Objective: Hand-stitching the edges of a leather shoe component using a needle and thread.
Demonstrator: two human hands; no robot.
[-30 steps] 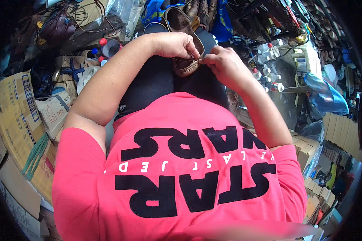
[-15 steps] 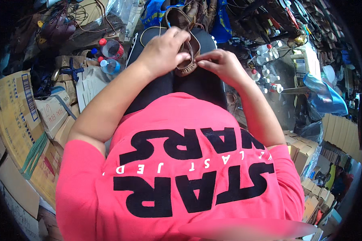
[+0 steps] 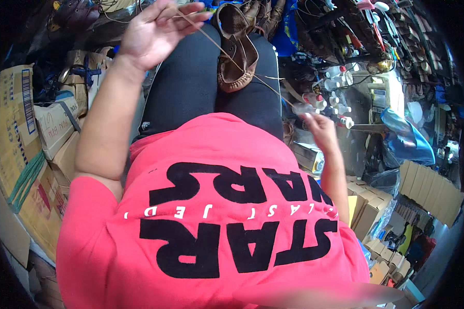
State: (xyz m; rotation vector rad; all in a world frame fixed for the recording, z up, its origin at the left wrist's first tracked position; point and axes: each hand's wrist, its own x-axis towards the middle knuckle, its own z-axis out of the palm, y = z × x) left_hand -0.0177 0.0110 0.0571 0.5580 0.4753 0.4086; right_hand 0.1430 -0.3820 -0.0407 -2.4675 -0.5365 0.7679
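Shoe of brown leather resting on the lap, sole side down, between the two hands. Left hand, raised left of the shoe, grip pinched on a thread running taut to the shoe. Right hand, right of and below the shoe, is blurred; its grip cannot be told.

Shoe on the lap, far centre. Left hand raised far left of it, thread between them. Right hand near right of the shoe. Cardboard boxes at left; small bottles at right.
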